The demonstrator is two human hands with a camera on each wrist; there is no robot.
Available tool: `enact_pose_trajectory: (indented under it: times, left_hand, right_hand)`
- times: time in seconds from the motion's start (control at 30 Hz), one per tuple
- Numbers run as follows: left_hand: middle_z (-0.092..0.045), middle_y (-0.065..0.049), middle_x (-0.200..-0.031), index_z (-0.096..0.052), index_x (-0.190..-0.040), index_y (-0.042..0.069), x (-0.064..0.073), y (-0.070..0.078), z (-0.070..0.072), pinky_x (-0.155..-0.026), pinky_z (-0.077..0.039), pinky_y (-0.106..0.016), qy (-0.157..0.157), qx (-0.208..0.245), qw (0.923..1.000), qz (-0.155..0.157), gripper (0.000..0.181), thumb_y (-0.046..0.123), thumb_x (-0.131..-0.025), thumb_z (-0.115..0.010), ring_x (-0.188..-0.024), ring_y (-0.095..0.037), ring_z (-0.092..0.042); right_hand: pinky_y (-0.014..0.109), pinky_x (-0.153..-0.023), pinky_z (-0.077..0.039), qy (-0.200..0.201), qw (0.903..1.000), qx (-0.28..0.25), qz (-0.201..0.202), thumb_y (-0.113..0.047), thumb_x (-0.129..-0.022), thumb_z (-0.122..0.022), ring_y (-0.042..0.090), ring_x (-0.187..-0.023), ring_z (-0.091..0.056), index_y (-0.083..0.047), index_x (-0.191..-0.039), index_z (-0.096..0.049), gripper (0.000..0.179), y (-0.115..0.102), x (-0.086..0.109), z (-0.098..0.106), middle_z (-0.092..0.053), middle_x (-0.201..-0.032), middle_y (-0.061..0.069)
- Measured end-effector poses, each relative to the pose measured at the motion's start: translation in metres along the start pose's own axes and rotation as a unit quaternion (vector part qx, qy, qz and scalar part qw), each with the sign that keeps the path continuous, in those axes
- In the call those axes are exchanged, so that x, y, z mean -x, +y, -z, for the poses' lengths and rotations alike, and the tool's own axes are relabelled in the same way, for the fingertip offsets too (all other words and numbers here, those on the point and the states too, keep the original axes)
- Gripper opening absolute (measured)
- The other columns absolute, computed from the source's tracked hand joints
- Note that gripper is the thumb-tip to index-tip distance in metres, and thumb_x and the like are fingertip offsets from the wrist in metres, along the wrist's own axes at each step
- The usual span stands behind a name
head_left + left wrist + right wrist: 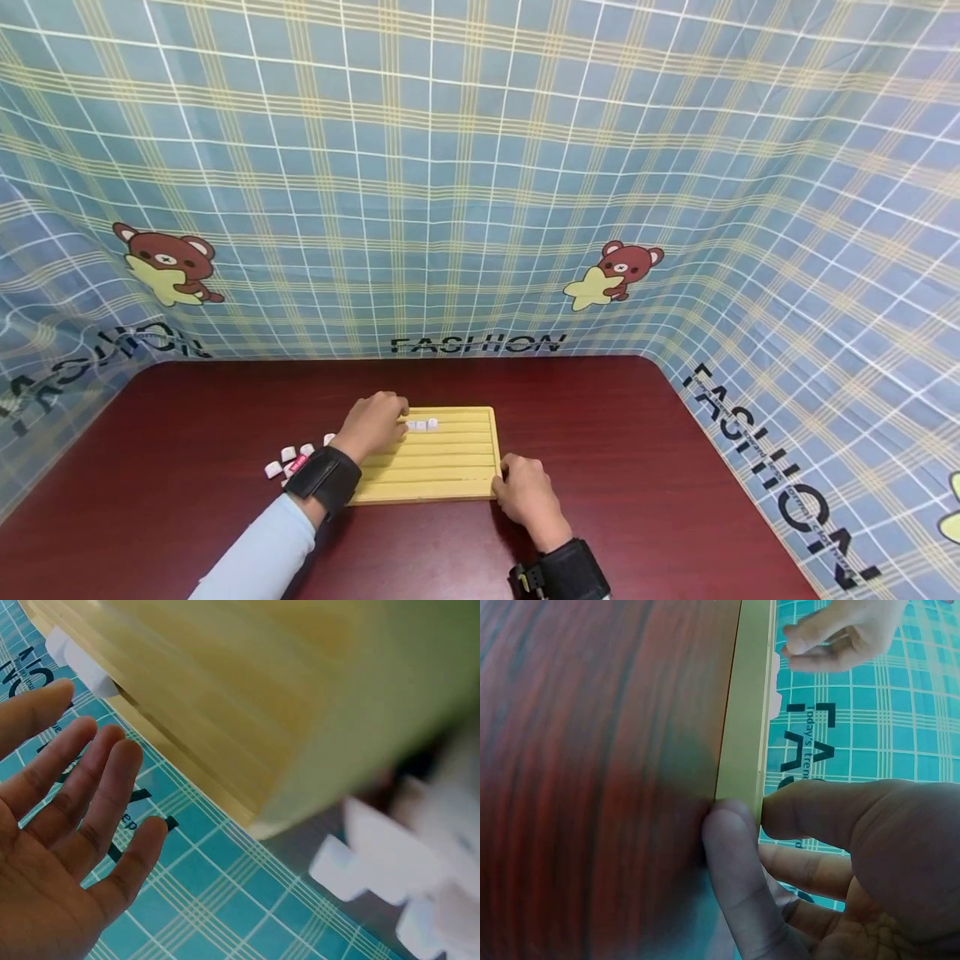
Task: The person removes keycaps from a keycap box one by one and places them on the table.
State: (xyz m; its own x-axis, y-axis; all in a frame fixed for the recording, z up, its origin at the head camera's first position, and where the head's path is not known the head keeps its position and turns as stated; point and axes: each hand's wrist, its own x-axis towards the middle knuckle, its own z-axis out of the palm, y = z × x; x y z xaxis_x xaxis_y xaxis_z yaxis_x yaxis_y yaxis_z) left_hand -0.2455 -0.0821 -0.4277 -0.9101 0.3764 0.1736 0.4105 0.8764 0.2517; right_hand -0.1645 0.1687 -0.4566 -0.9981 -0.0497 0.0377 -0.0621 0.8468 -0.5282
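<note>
A yellow grooved tray (pixel 427 462) lies on the dark red table. A short row of small white blocks (pixel 422 425) stands on its far part. My left hand (pixel 375 425) is over the tray's far left side, beside that row. In the left wrist view the fingers of this left hand (pixel 79 817) are loosely extended near the white blocks (pixel 86 667), with nothing seen between them. At the tray's near right corner, my right hand (pixel 527 492) grips the edge. The right wrist view shows thumb and finger pinching the tray's rim (pixel 746 712).
Several loose white blocks (pixel 288 454) lie on the table left of the tray, partly hidden by the left wrist. Among them is a red label or piece (pixel 298 463). A plaid cloth (pixel 465 208) rises behind and beside the table (pixel 630 467).
</note>
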Motion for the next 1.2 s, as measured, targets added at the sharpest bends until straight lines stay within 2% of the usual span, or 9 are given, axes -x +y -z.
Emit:
enact_pose_trajectory:
  times: [0.4,0.57,0.63,0.77,0.83,0.9,1.07,1.2]
  left_hand:
    - [-0.071,-0.011,-0.096,-0.073,-0.098,0.003,-0.009,0.008,-0.005,-0.075,-0.055,-0.043,-0.013,0.012,0.9998,0.000,0.017,0.009,-0.083,-0.075,-0.090,-0.027,-0.068]
    - [-0.071,-0.007,-0.091,-0.073,-0.092,0.004,-0.013,0.008,-0.008,-0.073,-0.055,-0.041,-0.016,0.011,0.9998,0.002,0.009,0.006,-0.083,-0.074,-0.086,-0.023,-0.068]
    - [-0.068,-0.003,-0.083,-0.071,-0.084,0.005,-0.014,0.009,-0.009,-0.066,-0.052,-0.037,-0.017,0.014,0.9997,0.003,0.003,0.002,-0.083,-0.071,-0.076,-0.018,-0.063]
    - [-0.048,0.003,-0.066,-0.059,-0.066,0.010,-0.013,0.012,-0.010,-0.056,-0.035,-0.029,-0.014,0.020,0.9997,-0.003,0.022,-0.005,-0.081,-0.065,-0.062,-0.012,-0.041]
    - [-0.044,0.004,-0.065,-0.056,-0.063,0.011,-0.013,0.012,-0.010,-0.055,-0.031,-0.028,-0.006,0.017,0.9998,-0.010,0.026,-0.008,-0.080,-0.063,-0.061,-0.011,-0.037]
    - [-0.046,0.003,-0.065,-0.057,-0.063,0.010,-0.012,0.012,-0.009,-0.055,-0.033,-0.029,-0.001,0.014,0.9998,-0.014,0.026,-0.009,-0.079,-0.062,-0.062,-0.011,-0.039]
    - [-0.064,-0.003,-0.075,-0.069,-0.075,0.007,-0.012,0.010,-0.011,-0.059,-0.048,-0.034,0.005,-0.001,0.9999,-0.014,0.016,-0.008,-0.079,-0.065,-0.069,-0.014,-0.057]
    - [-0.062,-0.002,-0.072,-0.069,-0.073,0.007,-0.012,0.009,-0.012,-0.057,-0.045,-0.033,0.005,-0.003,0.9999,-0.011,0.016,-0.007,-0.079,-0.065,-0.066,-0.013,-0.053]
  right_hand:
    - [0.028,-0.051,-0.039,0.012,0.9999,-0.003,0.001,-0.008,-0.085,-0.062,0.014,-0.054,-0.048,-0.004,-0.089,-0.065,0.006,-0.001,0.000,-0.001,-0.057,-0.070,0.004]
    - [0.028,-0.050,-0.039,0.011,0.9999,-0.007,0.003,-0.008,-0.084,-0.062,0.014,-0.055,-0.048,-0.004,-0.085,-0.063,0.005,-0.001,0.000,-0.002,-0.056,-0.069,0.003]
    - [0.028,-0.051,-0.040,0.010,0.9999,-0.007,0.001,-0.008,-0.084,-0.062,0.014,-0.055,-0.049,-0.004,-0.087,-0.064,0.006,0.000,-0.001,-0.002,-0.057,-0.069,0.003]
    - [0.030,-0.054,-0.043,0.006,1.0000,-0.005,-0.004,-0.009,-0.083,-0.062,0.015,-0.058,-0.053,-0.004,-0.092,-0.066,0.011,0.001,-0.002,-0.003,-0.060,-0.073,0.005]
    - [0.030,-0.054,-0.043,0.006,1.0000,-0.005,-0.005,-0.009,-0.084,-0.063,0.016,-0.059,-0.053,-0.003,-0.094,-0.067,0.012,0.001,-0.001,-0.003,-0.062,-0.075,0.007]
    - [0.030,-0.055,-0.043,0.009,1.0000,-0.003,-0.002,-0.009,-0.084,-0.063,0.016,-0.060,-0.053,-0.002,-0.095,-0.067,0.013,0.001,-0.001,-0.003,-0.063,-0.078,0.008]
    - [0.030,-0.055,-0.043,0.011,0.9999,-0.002,0.005,-0.008,-0.084,-0.063,0.016,-0.060,-0.052,-0.002,-0.096,-0.067,0.013,0.000,-0.001,-0.002,-0.064,-0.079,0.010]
    - [0.029,-0.053,-0.041,0.007,1.0000,-0.005,0.001,-0.008,-0.085,-0.062,0.016,-0.058,-0.050,-0.001,-0.098,-0.067,0.015,0.000,-0.001,-0.002,-0.063,-0.080,0.010]
